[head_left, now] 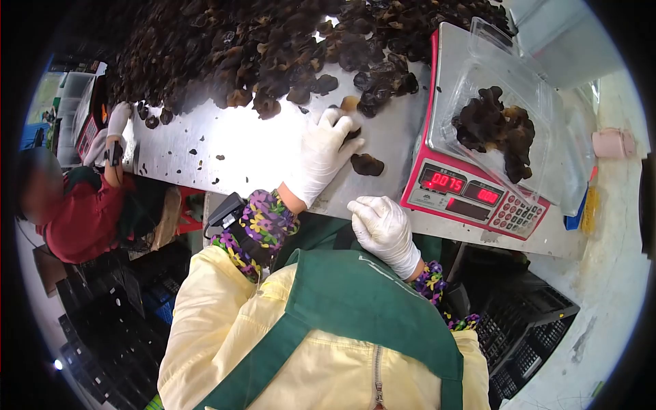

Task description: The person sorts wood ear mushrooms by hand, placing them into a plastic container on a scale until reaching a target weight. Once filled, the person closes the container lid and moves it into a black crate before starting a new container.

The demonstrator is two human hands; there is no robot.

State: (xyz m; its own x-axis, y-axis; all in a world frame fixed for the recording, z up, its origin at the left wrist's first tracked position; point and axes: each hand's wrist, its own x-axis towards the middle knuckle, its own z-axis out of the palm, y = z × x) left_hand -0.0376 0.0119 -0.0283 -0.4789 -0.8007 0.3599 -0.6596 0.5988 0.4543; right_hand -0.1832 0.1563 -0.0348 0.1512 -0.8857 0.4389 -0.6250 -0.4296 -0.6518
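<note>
My left hand (324, 154), in a white glove, rests over the metal table with its fingers curled around a dark wood ear mushroom (352, 134). Just right of it lies a loose wood ear mushroom (367, 165). My right hand (384, 229), also gloved, is closed at the table's front edge, below the loose piece; whatever its fingers may hold is hidden. On the red-framed digital scale (425, 179) sits an open clear plastic box (471, 80) with a clump of wood ear mushrooms (495, 126) in it. The lit display reads 0.075.
A large heap of wood ear mushrooms (225, 48) covers the back of the metal table (225, 147). At the left, a co-worker in a red top (78, 215) reaches a gloved hand (119, 117) to the heap. Black crates (529, 324) stand below at the right.
</note>
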